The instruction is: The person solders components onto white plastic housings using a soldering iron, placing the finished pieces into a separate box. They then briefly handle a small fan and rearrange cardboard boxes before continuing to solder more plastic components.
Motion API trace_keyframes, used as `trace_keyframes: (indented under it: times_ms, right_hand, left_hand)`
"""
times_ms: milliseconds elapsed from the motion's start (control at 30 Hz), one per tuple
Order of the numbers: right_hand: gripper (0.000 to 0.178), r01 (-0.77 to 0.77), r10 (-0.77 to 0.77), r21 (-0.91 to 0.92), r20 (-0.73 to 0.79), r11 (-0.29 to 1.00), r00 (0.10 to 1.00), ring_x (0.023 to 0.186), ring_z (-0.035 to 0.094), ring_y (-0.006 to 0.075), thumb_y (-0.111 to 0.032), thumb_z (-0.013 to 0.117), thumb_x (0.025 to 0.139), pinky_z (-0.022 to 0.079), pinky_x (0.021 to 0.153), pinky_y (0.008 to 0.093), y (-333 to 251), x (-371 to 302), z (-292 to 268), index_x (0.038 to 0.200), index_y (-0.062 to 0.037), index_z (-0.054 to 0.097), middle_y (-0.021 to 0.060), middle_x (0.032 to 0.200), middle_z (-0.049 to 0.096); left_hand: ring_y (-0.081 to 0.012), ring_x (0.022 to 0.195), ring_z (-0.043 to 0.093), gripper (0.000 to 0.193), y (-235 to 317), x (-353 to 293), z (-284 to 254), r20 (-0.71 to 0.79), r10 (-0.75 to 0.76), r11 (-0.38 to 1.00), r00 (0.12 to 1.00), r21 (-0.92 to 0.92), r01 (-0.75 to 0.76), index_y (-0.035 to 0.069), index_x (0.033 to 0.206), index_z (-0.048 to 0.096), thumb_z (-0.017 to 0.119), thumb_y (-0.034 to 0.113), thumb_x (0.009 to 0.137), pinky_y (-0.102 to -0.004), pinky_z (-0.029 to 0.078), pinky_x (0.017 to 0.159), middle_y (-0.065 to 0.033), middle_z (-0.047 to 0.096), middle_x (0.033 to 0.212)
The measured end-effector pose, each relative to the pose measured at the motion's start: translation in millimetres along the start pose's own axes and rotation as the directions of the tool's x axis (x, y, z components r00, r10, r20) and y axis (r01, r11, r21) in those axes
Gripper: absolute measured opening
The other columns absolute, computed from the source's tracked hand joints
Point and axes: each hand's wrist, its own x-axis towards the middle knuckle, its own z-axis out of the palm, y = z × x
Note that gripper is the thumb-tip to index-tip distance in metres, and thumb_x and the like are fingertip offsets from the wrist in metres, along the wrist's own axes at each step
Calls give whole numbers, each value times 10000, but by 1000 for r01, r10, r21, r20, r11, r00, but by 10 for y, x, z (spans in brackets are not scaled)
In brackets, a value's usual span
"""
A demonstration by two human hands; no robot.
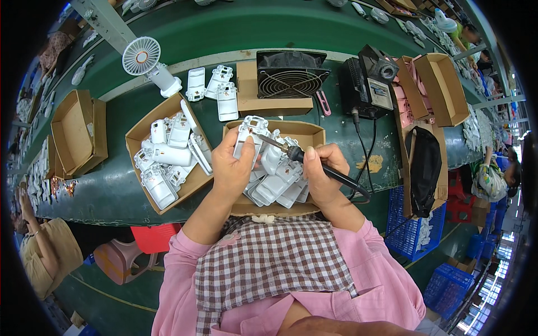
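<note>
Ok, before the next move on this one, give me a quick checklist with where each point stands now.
1. White housing gripped in the left hand: ok.
2. Soldering iron held by its handle in the right hand: ok.
3. Iron's tip directed at the housing: ok; whether it touches, cannot tell.
4. Left thumb well away from the tip: not ok, I'd say; it sits close by.
5. Iron hot enough: cannot tell; nothing visible shows its heat.
6. Black fan spinning: cannot tell behind its grille.
</note>
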Motion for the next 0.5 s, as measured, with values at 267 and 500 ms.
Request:
trace_keyframes:
  times_ms: [267, 500]
  right_hand:
    - [167, -18, 20, 47, -47, 999, 999, 464, 452, 54, -67, 560, 917, 371, 437, 202, 24, -18, -8, 794, -39, 450, 25, 596, 508]
    - [161, 5, -4, 35, -26, 999, 1000, 463, 448, 52, -56, 562, 912, 372, 435, 201, 34, -8, -11, 796, -39, 451, 24, 595, 506]
  left_hand:
    - [-44, 577, 557, 191, -22, -7, 5, 8, -28, 999, 1000, 18, 28, -8, 1064, 604, 525, 79, 913, -200, 479, 495, -16, 622, 741]
    - [-42, 548, 545, 223, 0, -7, 15, 13, -17, 998, 1000, 58, 16, -17, 1095, 604, 530, 77, 907, -200, 477, 486, -25, 630, 744]
